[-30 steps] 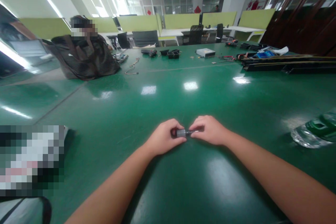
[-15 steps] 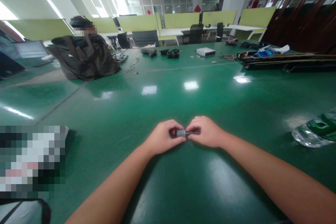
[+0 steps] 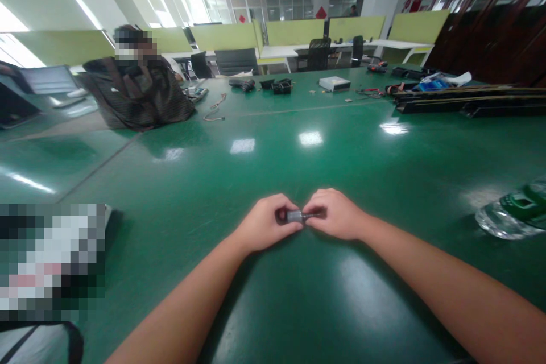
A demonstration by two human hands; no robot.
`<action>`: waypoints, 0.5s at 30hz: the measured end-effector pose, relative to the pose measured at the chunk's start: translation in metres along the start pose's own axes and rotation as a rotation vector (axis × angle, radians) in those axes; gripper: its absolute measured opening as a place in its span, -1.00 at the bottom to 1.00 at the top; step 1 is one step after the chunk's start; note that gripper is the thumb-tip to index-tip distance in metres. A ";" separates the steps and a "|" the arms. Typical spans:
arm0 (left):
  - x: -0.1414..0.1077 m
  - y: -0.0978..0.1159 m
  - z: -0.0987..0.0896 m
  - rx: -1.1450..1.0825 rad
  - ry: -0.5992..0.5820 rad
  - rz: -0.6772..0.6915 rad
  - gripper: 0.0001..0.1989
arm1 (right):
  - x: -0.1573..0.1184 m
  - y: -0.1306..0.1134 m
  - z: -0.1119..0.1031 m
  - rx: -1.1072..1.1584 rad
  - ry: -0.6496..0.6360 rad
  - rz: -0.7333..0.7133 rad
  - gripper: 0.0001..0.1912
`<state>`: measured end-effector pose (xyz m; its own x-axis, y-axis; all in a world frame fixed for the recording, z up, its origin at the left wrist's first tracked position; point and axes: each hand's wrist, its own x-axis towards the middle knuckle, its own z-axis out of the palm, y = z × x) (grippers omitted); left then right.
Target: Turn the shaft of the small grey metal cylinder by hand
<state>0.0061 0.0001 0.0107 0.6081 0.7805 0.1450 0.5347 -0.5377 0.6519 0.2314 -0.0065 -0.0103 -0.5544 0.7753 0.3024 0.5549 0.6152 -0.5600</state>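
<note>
- At the middle of the green table's (image 3: 273,168) near half: small grey cylinder (image 3: 294,216), lying sideways between the hands; contact with the table cannot be told.
- Left hand (image 3: 268,220): fingers and thumb clamped around the cylinder.
- Right hand (image 3: 336,214): fingertips pinched on its thin dark end (image 3: 314,215).
- Done, as judged: both ends gripped, roughly in line.
- Outstanding: piece not yet released; whether its parts are fully joined cannot be told.

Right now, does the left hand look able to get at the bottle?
Probably not easily: the left hand holds a small grey cylinder, with the right hand and right forearm between it and the bottle.
</note>
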 end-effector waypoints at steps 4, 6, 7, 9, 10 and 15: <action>0.000 0.000 0.000 -0.003 0.004 0.003 -0.80 | 0.000 0.000 -0.002 0.004 -0.004 -0.003 -0.89; 0.000 0.000 0.000 -0.002 0.007 0.001 -0.80 | -0.001 0.000 -0.002 0.005 -0.001 -0.002 -0.89; -0.001 0.000 0.000 -0.002 0.008 0.001 -0.80 | -0.001 0.000 -0.002 0.004 0.001 0.000 -0.88; -0.001 0.000 0.001 0.000 0.007 0.000 -0.80 | -0.001 0.001 -0.002 -0.001 0.000 0.002 -0.88; -0.001 0.000 0.001 0.001 0.006 0.000 -0.80 | -0.002 0.001 -0.003 -0.003 -0.002 0.001 -0.88; -0.001 0.001 0.000 0.009 0.004 0.009 -0.80 | -0.003 0.002 -0.004 -0.010 -0.002 -0.026 -0.89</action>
<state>0.0057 -0.0010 0.0111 0.6105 0.7770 0.1537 0.5348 -0.5476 0.6435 0.2365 -0.0069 -0.0085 -0.5699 0.7588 0.3153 0.5464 0.6366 -0.5442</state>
